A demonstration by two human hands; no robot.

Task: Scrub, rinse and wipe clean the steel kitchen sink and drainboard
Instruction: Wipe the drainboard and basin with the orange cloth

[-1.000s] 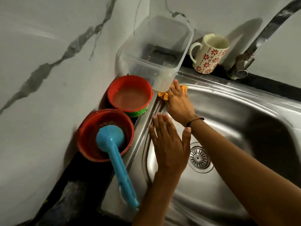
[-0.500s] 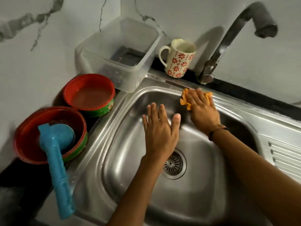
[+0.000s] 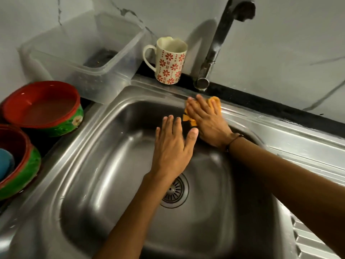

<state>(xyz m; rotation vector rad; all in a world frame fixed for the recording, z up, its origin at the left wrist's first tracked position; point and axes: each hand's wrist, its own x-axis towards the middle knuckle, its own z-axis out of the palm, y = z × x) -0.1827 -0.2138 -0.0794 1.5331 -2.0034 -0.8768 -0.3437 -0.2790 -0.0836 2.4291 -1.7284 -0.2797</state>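
Steel sink [image 3: 112, 165] was set into a dark worktop [image 3: 261, 101] against a grey-white marbled wall [image 3: 280, 43]. Basin surface was dull-shiny with streaked reflections; round slotted drain [image 3: 176, 191] lay near the basin's centre, partly covered by the left forearm. Ribbed drainboard [image 3: 317, 240] ran off the sink's right side.

Right hand [image 3: 207, 120]: fingers straight and close together, pressed flat on an orange cloth [image 3: 214, 101] at the sink's back rim, just in front of the tap base. Part of the cloth hung over the rim into the basin. Dark band was on the right wrist.

Left hand [image 3: 173, 144]: open, fingers straight and slightly spread, thumb out, palm down over the back of the basin, just beside the right hand. Could not tell whether it touched the steel.

Tap [image 3: 214, 47] rose from the back edge of the worktop, spout blurred at top. Flower-patterned mug [image 3: 170, 62] stood upright at the back edge, left of the tap. Clear plastic tub [image 3: 84, 53] sat at the back-left corner, overlapping the sink rim. Two red-and-green bowls stood along the left edge: the rear bowl [image 3: 43, 107] and the near bowl [image 3: 18, 161], the latter holding a blue object [image 3: 5, 163], cropped by the frame.
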